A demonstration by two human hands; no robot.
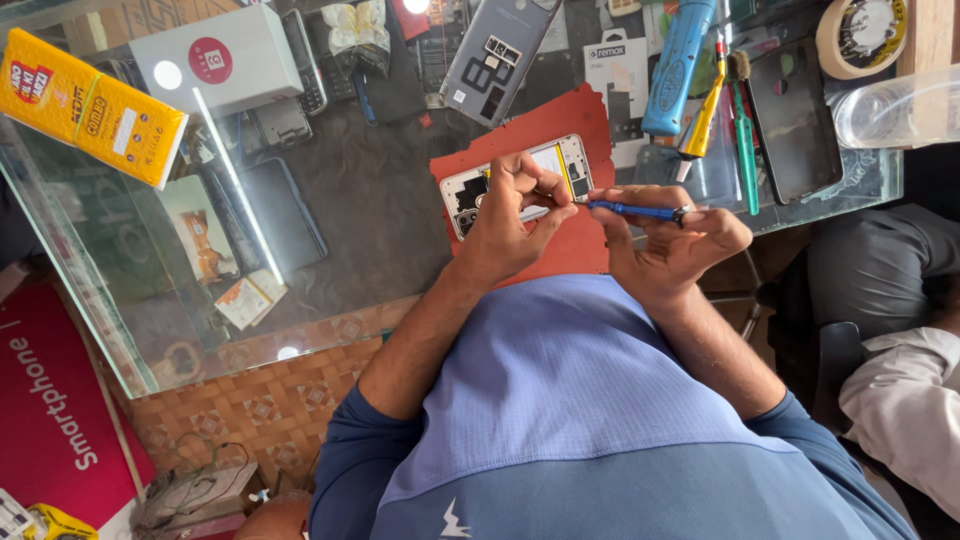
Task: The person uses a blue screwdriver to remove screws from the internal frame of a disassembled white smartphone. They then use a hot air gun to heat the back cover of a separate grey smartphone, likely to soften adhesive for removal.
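An opened phone [560, 160] with its back cover off lies on a red mat [560, 115] on the glass counter. My left hand [510, 215] rests on the phone, fingers pressing its lower half and thumb curled under the edge. My right hand [670, 240] grips a thin blue screwdriver [632, 210] held level, its tip pointing left and meeting the phone's edge by my left fingertips. Part of the phone's inside is hidden under my left fingers.
A glass counter [380, 200] carries a grey phone back cover [495, 55], a yellow box [90, 105], a white box [215, 60], a blue tool [678, 65], brushes [742, 130], a dark phone [795, 120] and a tape roll [860, 35]. Another person's sleeve [905, 400] is at the right.
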